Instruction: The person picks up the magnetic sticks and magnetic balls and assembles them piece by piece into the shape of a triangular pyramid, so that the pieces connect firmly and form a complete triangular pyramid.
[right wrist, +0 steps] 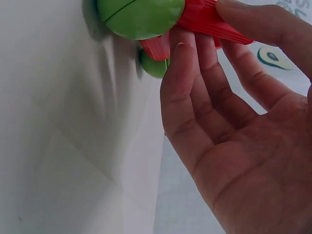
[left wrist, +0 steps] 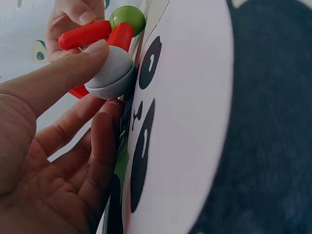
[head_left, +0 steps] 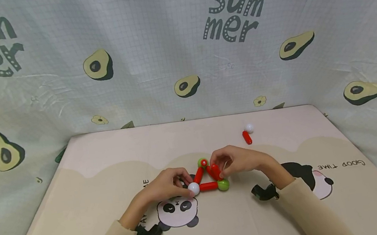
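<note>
Red rods and balls form a triangle lying on the table. My left hand (head_left: pixel 169 183) pinches its white ball (head_left: pixel 193 189) between thumb and fingers; the left wrist view shows the thumb on top of this ball (left wrist: pixel 111 73). A red rod (head_left: pixel 208 186) joins it to a green ball (head_left: pixel 223 185) at the near right corner. My right hand (head_left: pixel 236 160) pinches another red rod (head_left: pixel 216 171), which rises from that green ball. The far corner is a second green ball (head_left: pixel 200 161), with a red rod end (head_left: pixel 204 163) pointing up from it.
A loose red rod (head_left: pixel 247 137) and a white ball (head_left: pixel 249 128) lie together at the table's back right. The table (head_left: pixel 106 149) has a printed cover with pandas. Behind it hangs a pale curtain (head_left: pixel 141 39) with avocado prints.
</note>
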A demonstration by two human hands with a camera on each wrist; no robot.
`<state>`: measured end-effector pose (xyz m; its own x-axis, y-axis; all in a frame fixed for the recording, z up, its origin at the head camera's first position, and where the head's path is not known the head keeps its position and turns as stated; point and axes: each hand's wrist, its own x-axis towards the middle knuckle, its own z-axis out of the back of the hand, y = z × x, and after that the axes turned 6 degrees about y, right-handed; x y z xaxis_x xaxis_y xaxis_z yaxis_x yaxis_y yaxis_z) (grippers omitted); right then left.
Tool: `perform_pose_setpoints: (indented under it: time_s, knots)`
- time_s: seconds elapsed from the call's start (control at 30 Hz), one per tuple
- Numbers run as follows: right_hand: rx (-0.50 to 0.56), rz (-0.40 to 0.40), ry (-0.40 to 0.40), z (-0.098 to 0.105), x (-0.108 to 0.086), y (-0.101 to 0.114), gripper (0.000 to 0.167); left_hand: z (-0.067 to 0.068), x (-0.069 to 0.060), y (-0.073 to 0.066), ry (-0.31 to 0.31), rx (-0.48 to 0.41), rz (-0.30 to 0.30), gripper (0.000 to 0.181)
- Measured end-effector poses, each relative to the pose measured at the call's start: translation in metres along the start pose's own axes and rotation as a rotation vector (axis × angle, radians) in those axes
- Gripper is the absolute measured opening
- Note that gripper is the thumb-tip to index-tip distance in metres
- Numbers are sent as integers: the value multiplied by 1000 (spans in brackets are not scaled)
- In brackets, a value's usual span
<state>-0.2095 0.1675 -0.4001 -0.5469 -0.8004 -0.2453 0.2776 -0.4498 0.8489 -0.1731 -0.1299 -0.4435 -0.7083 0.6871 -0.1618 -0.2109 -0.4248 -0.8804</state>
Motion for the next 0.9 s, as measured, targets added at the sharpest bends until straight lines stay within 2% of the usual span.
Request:
perform_pose_setpoints:
  time_s: [0.5,0.9]
  knots:
    - [14,-29,-4,-2,2,0,25,-1,1,2,0,0,-2,26]
    - [-1,1,2,-3,1,-1,22,-2,0,1,-1,-2,-1,27]
